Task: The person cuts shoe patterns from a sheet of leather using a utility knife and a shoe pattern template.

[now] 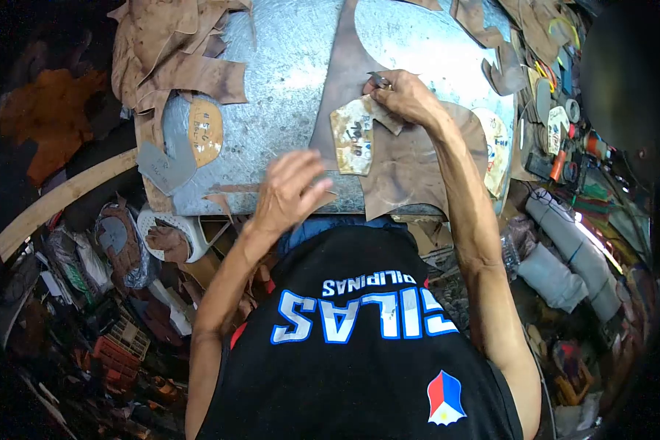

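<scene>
My right hand [403, 95] is closed on a small dark cutting tool [378, 79] above the brown leather. Just below and left of it, a pale marked template [353, 138] lies on the metal-topped table [271, 81], beside a large brown leather piece [407, 172]. My left hand [292, 187] hovers near the table's front edge, left of the template, its fingers apart and slightly blurred, holding nothing. A strip of darker leather [337, 81] runs up the table from the template.
Leather scraps [172, 51] pile at the table's back left. A yellowish template [206, 133] and a grey piece [167, 165] lie at left, another template [495, 150] at right. A white stool [194, 236] stands below left; tools [559, 165] lie at right.
</scene>
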Available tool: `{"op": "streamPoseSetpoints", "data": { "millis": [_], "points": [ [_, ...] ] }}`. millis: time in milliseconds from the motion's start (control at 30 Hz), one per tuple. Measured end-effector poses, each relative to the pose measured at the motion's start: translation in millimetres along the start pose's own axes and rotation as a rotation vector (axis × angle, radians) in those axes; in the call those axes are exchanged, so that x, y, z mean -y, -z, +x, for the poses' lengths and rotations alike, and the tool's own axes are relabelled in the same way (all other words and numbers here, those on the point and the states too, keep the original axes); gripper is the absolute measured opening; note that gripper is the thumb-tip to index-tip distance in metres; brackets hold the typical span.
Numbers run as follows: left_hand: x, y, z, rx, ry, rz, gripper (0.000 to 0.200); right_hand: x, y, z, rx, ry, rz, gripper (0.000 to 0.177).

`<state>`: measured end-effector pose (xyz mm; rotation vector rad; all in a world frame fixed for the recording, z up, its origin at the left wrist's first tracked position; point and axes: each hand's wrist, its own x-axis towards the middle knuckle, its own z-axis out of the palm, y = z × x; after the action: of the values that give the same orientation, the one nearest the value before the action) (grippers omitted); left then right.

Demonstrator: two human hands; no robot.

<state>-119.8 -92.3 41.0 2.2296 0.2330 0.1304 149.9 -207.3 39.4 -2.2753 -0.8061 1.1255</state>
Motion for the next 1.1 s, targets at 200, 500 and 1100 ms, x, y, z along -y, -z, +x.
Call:
{"op": "streamPoseSetpoints", "data": {
  "millis": [200,500,1100],
  "points": [
    [10.6,-9.4,53.3,0.012,-0.131,0.271,0.045,-28.4,11.8,-5.9,-0.043,-0.02,0.077,0.014],
    [4.0,-35.5,51.2,0.216,-0.133,0.338,0.073,-34.3,9.3,-6.2,-0.02,0.057,0.032,0.021],
    [22.2,-24.0,35.1,0.151,-0.121,0.309,0.054,-47.7,-2.9,-48.6,-0.166,-0.152,0.388,0.018]
  ]
}}
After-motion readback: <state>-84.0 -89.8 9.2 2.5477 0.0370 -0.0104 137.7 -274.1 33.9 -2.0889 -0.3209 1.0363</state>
